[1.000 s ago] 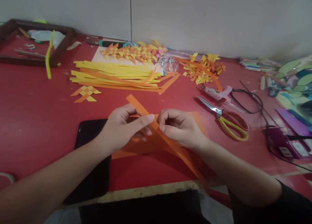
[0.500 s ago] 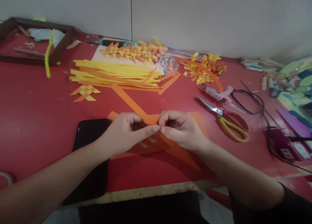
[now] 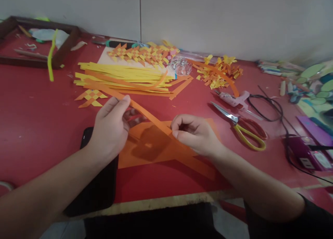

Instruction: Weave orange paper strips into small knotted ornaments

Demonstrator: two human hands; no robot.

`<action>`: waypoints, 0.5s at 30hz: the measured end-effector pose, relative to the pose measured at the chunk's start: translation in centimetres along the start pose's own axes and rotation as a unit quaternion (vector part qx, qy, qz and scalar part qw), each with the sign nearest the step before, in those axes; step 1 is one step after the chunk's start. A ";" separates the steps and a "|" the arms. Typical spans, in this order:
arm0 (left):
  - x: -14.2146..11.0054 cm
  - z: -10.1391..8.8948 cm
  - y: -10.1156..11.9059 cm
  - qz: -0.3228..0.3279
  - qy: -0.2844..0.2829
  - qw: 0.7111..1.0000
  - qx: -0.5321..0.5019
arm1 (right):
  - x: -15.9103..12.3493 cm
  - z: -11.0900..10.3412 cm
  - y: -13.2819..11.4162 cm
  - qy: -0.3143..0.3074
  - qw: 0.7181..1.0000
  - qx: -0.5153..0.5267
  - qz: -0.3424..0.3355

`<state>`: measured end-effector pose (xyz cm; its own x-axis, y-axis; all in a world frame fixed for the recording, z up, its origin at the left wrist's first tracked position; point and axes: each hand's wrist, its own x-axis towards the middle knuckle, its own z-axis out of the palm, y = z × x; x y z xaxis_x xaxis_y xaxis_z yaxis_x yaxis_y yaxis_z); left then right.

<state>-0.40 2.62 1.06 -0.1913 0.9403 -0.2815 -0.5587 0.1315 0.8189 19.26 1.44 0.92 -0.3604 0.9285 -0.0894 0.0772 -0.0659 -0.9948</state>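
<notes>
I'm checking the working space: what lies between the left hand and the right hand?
In the head view, an orange strip stretches between the left hand and the right hand, with orange paper below it on the red table.

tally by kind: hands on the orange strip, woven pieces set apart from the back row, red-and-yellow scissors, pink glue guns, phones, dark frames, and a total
Hands on the orange strip: 2, left hand and right hand
Woven piece set apart: 1
Scissors: 1
Glue gun: 1
Phone: 1
Frame: 1
Total: 7
</notes>
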 end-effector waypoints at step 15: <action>0.1 0.1 1.1 -0.106 0.022 0.991 -0.080 | 1.1 -2.4 0.6 0.085 0.967 0.228 -0.076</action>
<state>-0.97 2.86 1.99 -0.0876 0.8819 -0.4633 -0.7109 0.2705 0.6492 21.11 3.28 0.36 -0.1752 0.9841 0.0298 -0.3959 -0.0427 -0.9173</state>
